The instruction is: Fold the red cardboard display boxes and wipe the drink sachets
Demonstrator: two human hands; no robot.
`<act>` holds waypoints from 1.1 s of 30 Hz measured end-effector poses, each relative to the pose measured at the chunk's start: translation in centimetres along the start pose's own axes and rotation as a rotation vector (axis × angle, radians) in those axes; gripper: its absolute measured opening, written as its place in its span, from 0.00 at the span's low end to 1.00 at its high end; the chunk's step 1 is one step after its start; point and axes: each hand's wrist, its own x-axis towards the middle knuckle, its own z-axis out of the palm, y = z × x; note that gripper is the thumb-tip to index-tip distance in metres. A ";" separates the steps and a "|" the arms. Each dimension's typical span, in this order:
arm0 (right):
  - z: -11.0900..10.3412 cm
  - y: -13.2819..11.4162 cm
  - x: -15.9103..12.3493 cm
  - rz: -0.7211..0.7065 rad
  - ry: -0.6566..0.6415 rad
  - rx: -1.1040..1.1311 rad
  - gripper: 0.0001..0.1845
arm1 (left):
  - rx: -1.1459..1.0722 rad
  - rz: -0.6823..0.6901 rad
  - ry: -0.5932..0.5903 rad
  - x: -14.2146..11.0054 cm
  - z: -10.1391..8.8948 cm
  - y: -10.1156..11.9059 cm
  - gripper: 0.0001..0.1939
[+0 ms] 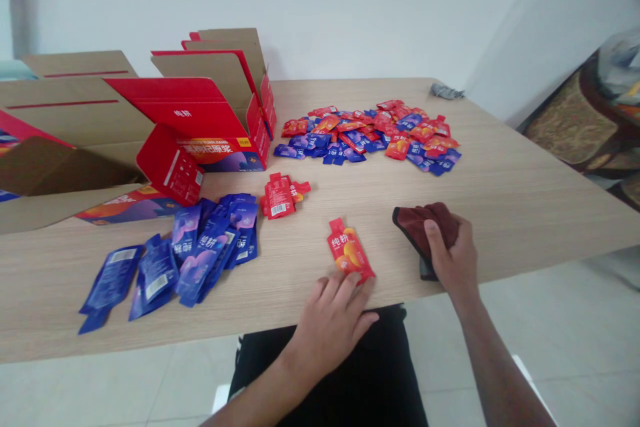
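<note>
A red pouch (pixel 349 248) with orange fruit printed on it lies flat near the table's front edge. The fingers of my left hand (pixel 333 317) rest on its lower end, stretched out and not wrapped round it. To the right, my right hand (pixel 457 257) grips a folded dark red-brown cloth (pixel 440 221) with a black border, thumb on top, just above or on the table. Beyond the left hand is a small stack of red pouches (pixel 281 197). Several blue pouches (pixel 205 247) lie in a loose heap to the left.
Open red cartons (pixel 220 150) with raised flaps stand at the back left; another open carton (pixel 65 173) is nearer the left edge. A mixed pile of red and blue pouches (pixel 350 137) spreads across the back. Grey crumpled material (pixel 447 91) lies at the far corner of the wooden table (pixel 510 200).
</note>
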 end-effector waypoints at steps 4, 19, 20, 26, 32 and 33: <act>0.1 -1.5 -0.2 -0.127 -0.055 -0.015 0.33 | 0.070 0.050 0.041 -1.3 -0.1 -1.3 0.17; 7.3 -7.3 -1.1 -1.054 -0.574 -0.223 0.21 | 0.044 0.145 0.271 -3.3 1.7 -2.7 0.16; 7.7 -7.2 0.0 -1.067 -0.560 -0.251 0.21 | 0.034 0.149 0.276 -3.3 1.8 -2.8 0.16; 6.5 -9.1 2.5 -0.913 -0.264 -0.260 0.20 | -0.027 0.156 0.343 -3.4 2.2 -3.2 0.15; 3.4 -9.2 -4.3 -1.058 -0.614 -0.132 0.18 | -0.058 0.149 0.310 -3.3 2.0 -3.1 0.14; 3.6 -8.8 -4.8 -1.083 -0.664 -0.138 0.18 | -0.061 0.150 0.304 -3.3 1.9 -3.1 0.14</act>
